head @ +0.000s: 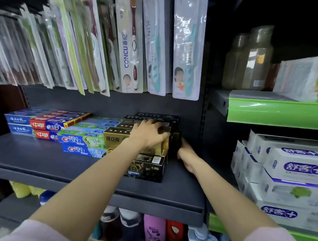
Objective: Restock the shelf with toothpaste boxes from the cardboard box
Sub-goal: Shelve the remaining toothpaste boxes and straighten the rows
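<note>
On the dark shelf (45, 163) lies a stack of gold and black toothpaste boxes (145, 166) at the right of the row. My left hand (150, 133) lies flat on top of the gold box (114, 138), fingers spread over its far end. My right hand (186, 155) presses against the right side of the stack, with its fingertips hidden behind the black boxes. More black boxes (158, 117) are stacked behind. The cardboard box is out of view.
Crest boxes (76, 144), red boxes (44, 127) and blue boxes (17, 120) fill the shelf's left. Packaged toothbrushes (130, 47) hang above. White toothpaste boxes (288, 170) crowd the neighbouring shelf on the right. Bottles (154, 230) stand below.
</note>
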Demonstrator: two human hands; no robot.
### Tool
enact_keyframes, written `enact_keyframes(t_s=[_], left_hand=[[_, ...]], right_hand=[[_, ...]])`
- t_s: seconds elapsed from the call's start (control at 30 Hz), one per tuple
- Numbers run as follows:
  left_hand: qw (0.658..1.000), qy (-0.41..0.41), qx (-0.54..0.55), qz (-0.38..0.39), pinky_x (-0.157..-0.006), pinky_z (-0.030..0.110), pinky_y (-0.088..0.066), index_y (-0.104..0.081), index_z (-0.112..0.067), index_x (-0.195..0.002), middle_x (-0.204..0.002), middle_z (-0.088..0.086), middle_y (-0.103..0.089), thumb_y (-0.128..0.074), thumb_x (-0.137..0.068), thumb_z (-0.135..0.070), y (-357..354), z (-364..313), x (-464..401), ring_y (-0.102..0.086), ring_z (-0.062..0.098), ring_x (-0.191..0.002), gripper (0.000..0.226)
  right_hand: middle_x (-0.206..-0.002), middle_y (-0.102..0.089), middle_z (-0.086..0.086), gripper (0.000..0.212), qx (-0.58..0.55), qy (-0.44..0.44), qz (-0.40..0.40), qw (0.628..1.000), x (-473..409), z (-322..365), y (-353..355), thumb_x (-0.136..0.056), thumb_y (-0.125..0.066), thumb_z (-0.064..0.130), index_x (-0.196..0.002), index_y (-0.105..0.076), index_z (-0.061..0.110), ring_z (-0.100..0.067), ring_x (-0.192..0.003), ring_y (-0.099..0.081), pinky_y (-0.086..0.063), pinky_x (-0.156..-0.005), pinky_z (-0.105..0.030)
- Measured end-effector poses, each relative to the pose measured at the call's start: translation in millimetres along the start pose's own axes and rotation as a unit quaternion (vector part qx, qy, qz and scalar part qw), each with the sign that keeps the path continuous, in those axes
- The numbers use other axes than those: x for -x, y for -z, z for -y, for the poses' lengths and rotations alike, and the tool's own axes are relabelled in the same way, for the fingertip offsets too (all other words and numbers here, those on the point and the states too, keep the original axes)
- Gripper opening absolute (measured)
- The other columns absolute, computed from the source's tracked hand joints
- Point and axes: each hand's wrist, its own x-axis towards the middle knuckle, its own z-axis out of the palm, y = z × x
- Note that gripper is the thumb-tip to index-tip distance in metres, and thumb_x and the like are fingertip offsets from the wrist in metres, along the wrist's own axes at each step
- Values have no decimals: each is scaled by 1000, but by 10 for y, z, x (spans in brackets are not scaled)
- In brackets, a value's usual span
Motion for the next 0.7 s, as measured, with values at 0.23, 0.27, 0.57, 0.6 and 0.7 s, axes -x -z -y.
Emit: enact_keyframes(t_s=[0.23, 0.27, 0.57, 0.6, 0.7], left_hand=[[999, -7, -2, 38, -115, 45, -17, -24, -39, -147, -158, -1, -23, -31, -95, -55, 24, 4, -15, -23, 26, -143, 55], [999, -8, -3, 38, -114, 45, -17, -24, -39, -147, -158, -1, -23, -31, -95, -55, 19, 9, -17, -24, 26, -143, 55], [999, 1, 26, 42, -112, 45, -21, -34, -38, -143, -154, 3, -32, -28, -96, -55, 46, 56, -73, -30, 28, -140, 51], [998, 14, 37, 38, -112, 45, -21, -35, -36, -143, -153, 5, -33, -26, -97, -53, 60, 102, -98, -30, 29, -140, 50], [996, 61, 27, 58, -115, 46, -16, -25, -34, -148, -158, 6, -22, -21, -99, -50, 83, 261, -172, -20, 28, -145, 51]], right_hand=[[-112, -58, -3, 66, 23, -21, 14, 999, -203, 23, -94, -88, -31, -5, -145, -30, 28, -7, -69, -43, -31, -50, -17], [-119, -57, -4, 65, 23, -20, 13, 999, -224, 16, -117, -90, -33, -2, -146, -27, 28, -5, -71, -44, -32, -53, -15], [-138, -47, -2, 63, 29, 3, 8, 1000, -352, 108, -91, -95, -40, 17, -149, -14, 36, 0, -80, -43, -35, -65, -16], [-141, -46, -3, 63, 26, 12, 10, 1000, -352, 146, -98, -95, -40, 14, -149, -16, 36, -4, -89, -49, -38, -71, -18], [-139, -49, -5, 64, -1, 11, 28, 1000, -326, 232, -150, -92, -31, -3, -147, -26, 29, -23, -121, -50, -41, -74, -18]])
